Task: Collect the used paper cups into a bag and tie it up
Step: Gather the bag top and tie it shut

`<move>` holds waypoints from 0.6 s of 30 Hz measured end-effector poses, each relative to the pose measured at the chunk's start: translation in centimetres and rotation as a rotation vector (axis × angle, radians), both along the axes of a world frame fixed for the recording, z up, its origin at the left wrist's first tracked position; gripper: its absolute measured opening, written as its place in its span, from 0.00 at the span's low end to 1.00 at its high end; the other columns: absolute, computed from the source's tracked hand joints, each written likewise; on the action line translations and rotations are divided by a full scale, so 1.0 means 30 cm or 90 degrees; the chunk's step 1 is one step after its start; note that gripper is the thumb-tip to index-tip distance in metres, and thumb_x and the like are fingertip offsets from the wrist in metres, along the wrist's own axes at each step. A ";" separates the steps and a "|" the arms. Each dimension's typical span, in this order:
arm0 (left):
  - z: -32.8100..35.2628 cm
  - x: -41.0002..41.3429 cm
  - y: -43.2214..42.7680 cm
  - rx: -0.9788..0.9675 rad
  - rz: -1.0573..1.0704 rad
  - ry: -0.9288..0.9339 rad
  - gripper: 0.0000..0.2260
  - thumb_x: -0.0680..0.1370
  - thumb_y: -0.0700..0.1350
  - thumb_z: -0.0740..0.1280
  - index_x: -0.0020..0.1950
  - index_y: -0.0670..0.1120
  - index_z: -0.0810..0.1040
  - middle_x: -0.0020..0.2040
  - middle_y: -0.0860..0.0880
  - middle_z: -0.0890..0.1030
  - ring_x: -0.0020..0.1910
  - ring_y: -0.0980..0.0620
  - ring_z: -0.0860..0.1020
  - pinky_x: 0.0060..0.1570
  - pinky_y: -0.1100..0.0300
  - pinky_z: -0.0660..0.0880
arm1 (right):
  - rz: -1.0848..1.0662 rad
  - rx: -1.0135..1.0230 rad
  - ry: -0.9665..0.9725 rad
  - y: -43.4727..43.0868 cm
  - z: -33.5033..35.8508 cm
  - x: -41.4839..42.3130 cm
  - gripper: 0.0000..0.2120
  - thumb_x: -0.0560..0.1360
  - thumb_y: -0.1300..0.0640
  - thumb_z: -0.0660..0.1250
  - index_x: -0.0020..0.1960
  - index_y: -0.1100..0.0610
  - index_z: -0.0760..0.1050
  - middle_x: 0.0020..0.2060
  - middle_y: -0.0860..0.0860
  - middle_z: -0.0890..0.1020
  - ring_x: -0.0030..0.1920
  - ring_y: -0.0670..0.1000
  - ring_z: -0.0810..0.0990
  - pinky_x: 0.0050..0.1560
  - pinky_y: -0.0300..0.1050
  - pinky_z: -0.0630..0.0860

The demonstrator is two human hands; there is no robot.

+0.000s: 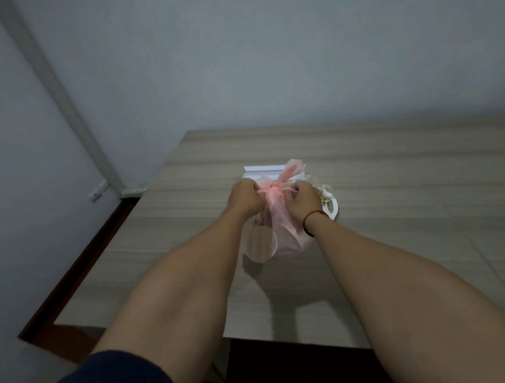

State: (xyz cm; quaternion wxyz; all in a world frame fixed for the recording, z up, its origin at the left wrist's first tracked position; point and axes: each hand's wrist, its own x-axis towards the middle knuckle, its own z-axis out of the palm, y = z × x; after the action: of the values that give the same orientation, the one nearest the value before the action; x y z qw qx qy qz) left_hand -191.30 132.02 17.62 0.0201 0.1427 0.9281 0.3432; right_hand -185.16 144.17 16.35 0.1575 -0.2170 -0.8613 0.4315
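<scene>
Over the counter [394, 181], my left hand [244, 196] and right hand [304, 199] pinch the bag [287, 236] either side of its knot [272, 190]; yanking unevenly, I could tear it.

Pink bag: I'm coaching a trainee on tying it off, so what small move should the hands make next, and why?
Probably pull both hands outward to cinch it shut. The left hand and right hand each grip plastic at the gathered neck of the pink bag, and a paper cup already sits inside.
</scene>
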 end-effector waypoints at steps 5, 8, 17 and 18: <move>0.052 -0.020 -0.202 0.026 0.105 0.009 0.12 0.72 0.46 0.71 0.40 0.36 0.83 0.42 0.36 0.83 0.43 0.44 0.81 0.38 0.61 0.66 | 0.102 0.007 -0.007 -0.178 0.061 -0.087 0.12 0.76 0.61 0.59 0.47 0.63 0.80 0.46 0.60 0.82 0.49 0.59 0.79 0.52 0.52 0.78; 0.070 -0.011 -0.348 0.030 0.160 0.010 0.12 0.73 0.45 0.71 0.44 0.36 0.84 0.45 0.36 0.84 0.48 0.42 0.82 0.40 0.61 0.67 | 0.156 0.027 0.001 -0.318 0.083 -0.111 0.12 0.75 0.63 0.60 0.37 0.60 0.79 0.41 0.62 0.80 0.45 0.59 0.78 0.48 0.51 0.75; 0.050 0.148 -1.144 0.047 0.438 -0.037 0.14 0.73 0.48 0.71 0.32 0.41 0.78 0.45 0.34 0.83 0.50 0.40 0.82 0.39 0.59 0.70 | 0.408 -0.020 -0.028 -1.099 0.070 -0.115 0.12 0.75 0.60 0.62 0.48 0.63 0.83 0.49 0.62 0.84 0.52 0.62 0.80 0.51 0.47 0.75; 0.044 0.170 -1.210 0.050 0.457 -0.037 0.14 0.72 0.49 0.72 0.33 0.41 0.79 0.45 0.34 0.83 0.49 0.40 0.82 0.38 0.60 0.68 | 0.432 -0.023 -0.032 -1.166 0.067 -0.108 0.12 0.76 0.60 0.61 0.51 0.62 0.83 0.51 0.62 0.84 0.54 0.61 0.80 0.54 0.47 0.75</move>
State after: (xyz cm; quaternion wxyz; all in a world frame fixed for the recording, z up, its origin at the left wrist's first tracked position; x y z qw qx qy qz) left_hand -186.21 95.72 18.93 -0.0809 -0.2012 0.9042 0.3678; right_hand -188.40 109.19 18.36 -0.0203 0.0688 -0.8802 0.4691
